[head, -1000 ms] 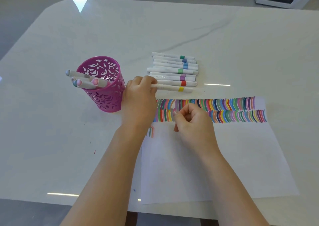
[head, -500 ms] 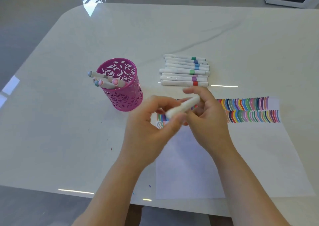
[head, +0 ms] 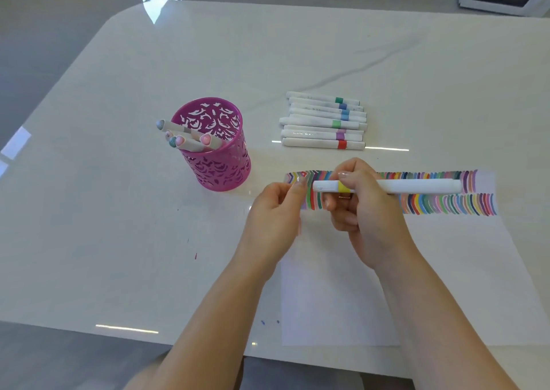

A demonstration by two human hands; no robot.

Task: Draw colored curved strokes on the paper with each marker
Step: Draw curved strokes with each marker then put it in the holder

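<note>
The white marker with a yellow band [head: 416, 186], gone from the row of white markers [head: 321, 122] beyond, now lies level in the right grip [head: 366, 217], clasped above the striped white paper [head: 342, 300]. The left grip [head: 276, 211], curled beside its cap end, has come off it; whether it pinches anything, I cannot tell. Uncapping seems next.

cup [head: 218, 163] left of marker row [head: 323, 120], paper [head: 446, 270] in front.
</note>
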